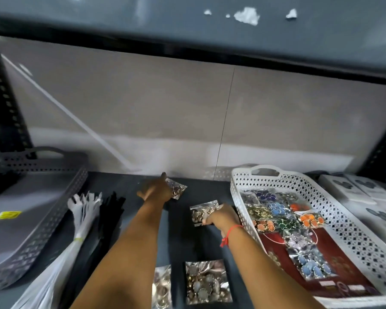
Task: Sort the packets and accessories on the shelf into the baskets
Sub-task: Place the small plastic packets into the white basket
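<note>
My left hand [157, 190] lies on a small clear packet of jewellery [178, 188] near the back of the dark shelf, fingers closed on its left edge. My right hand [222, 216] grips a second clear packet [202, 214] in the middle of the shelf, beside the white lattice basket [234, 190]. That basket holds several packets of coloured earrings and a red card. Two more packets of silver pieces [207, 282] [162, 286] rest near the front edge. A grey perforated basket [60, 210] stands at the left.
Bundles of white zippers [83, 217] and black zippers [110, 216] lie between the grey basket and my left arm. White boxes [352, 188] sit right of the white basket. A black shelf beam runs overhead, with slotted uprights at both sides.
</note>
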The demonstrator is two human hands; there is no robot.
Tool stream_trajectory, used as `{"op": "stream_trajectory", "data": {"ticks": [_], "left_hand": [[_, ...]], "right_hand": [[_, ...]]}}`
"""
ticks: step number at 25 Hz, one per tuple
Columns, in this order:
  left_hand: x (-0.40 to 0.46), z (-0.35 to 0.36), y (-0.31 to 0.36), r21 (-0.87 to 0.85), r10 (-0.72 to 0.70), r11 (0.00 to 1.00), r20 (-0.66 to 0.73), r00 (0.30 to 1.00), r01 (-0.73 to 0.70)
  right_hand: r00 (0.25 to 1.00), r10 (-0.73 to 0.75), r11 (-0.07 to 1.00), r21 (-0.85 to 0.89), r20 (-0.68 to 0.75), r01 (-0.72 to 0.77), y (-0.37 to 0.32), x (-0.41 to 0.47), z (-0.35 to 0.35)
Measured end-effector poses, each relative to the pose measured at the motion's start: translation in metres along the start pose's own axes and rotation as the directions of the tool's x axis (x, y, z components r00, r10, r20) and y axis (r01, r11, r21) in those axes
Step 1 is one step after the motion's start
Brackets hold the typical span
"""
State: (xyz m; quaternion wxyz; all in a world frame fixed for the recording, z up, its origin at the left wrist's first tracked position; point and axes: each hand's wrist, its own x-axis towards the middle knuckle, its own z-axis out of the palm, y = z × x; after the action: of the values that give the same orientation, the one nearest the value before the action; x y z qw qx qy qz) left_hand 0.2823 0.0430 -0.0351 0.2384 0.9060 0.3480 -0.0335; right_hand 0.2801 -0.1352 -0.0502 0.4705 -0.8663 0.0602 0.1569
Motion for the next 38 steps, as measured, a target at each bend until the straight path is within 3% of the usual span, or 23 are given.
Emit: {"op": "stream_trajectory", "data": {"ticks": [2, 5, 7, 10, 13, 15, 19, 23, 27, 32, 36, 38], "left_hand": [[0.002, -0.001, 0.0, -0.012, 0.025, 1.0, -0.027, 0.999, -0.026], [-0.007, -0.006, -0.007, -0.291, 0.04, 0.956, 0.01, 0.999, -0.036], [-0.03, -0.016, -0.02, -0.547, 0.05, 0.837, 0.13, 0.99, 0.029], [-0.071, -0.033, -0.048, -0.686, 0.13, 0.71, 0.351, 0.927, 0.16], [-0.106, -0.038, -0.075, -0.644, 0.119, 0.739, 0.412, 0.903, 0.196], [-0.117, -0.036, -0.084, -0.55, 0.07, 0.818, 0.384, 0.921, 0.168], [-0.133, -0.039, -0.088, -0.364, 0.086, 0.931, 0.199, 0.976, -0.008], [-0.158, -0.036, -0.1, -0.315, 0.152, 0.938, 0.009, 0.988, -0.141], [-0.186, -0.01, -0.108, -0.209, 0.112, 0.975, 0.163, 0.98, -0.076], [-0.187, -0.006, -0.107, -0.273, 0.034, 0.962, 0.171, 0.985, 0.015], [-0.194, -0.01, -0.113, -0.372, 0.037, 0.927, 0.207, 0.978, 0.044], [-0.195, -0.012, -0.121, -0.52, 0.012, 0.849, 0.204, 0.979, 0.097]], "right_hand": [[1.0, -0.019, 0.993, 0.114, 0.023, 0.016, -0.002, -0.003, -0.003], [0.994, 0.007, 0.973, 0.229, 0.106, -0.031, -0.008, -0.018, -0.015], [0.988, 0.005, 0.956, 0.291, 0.151, -0.049, -0.01, -0.037, -0.026], [0.988, -0.008, 0.931, 0.362, 0.153, -0.048, -0.001, -0.065, -0.035], [0.985, -0.008, 0.95, 0.31, 0.173, -0.047, 0.01, -0.087, -0.032], [0.981, 0.007, 0.987, 0.158, 0.195, -0.038, 0.016, -0.089, -0.025], [0.992, 0.013, 0.994, -0.109, 0.128, 0.001, 0.019, -0.093, -0.022], [0.996, -0.073, 0.943, -0.32, 0.057, 0.088, 0.029, -0.117, -0.028], [0.996, -0.069, 0.886, -0.456, 0.065, 0.091, 0.049, -0.134, -0.01], [0.998, 0.068, 0.995, -0.067, 0.008, -0.068, 0.049, -0.137, -0.008], [0.995, 0.096, 0.995, 0.006, -0.025, -0.096, 0.049, -0.145, -0.008], [0.995, 0.102, 0.991, 0.085, 0.008, -0.102, 0.049, -0.15, -0.011]]}}
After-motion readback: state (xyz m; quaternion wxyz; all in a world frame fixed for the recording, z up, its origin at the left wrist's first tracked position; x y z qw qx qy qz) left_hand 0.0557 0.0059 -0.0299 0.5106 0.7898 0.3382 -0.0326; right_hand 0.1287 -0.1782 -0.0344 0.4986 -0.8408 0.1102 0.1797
